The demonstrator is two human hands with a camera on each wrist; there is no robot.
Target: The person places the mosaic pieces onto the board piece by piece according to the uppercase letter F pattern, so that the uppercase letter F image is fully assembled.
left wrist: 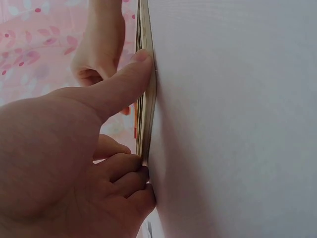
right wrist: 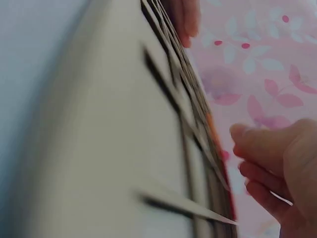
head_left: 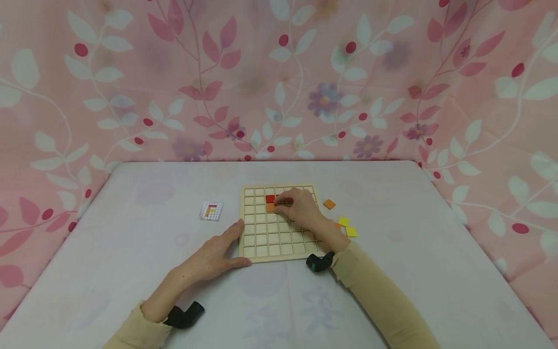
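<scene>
A light wooden grid board (head_left: 261,241) lies on the table. On it, a red square tile (head_left: 270,198) and an orange square tile (head_left: 271,207) sit in neighbouring cells; more red shows partly behind the right hand's fingers. My right hand (head_left: 301,208) hovers over these cells, thumb and index finger apart by the tiles; in the right wrist view no tile shows between its fingertips (right wrist: 240,133). My left hand (head_left: 213,257) rests against the board's left side, thumb at the near corner, forefinger farther up the edge.
Right of the board lie a loose orange tile (head_left: 329,204), yellow tiles (head_left: 351,232) and another orange piece partly behind the right wrist. A small pattern card (head_left: 211,211) with a coloured grid lies left of the board. Floral cloth (head_left: 279,97) hangs behind the table.
</scene>
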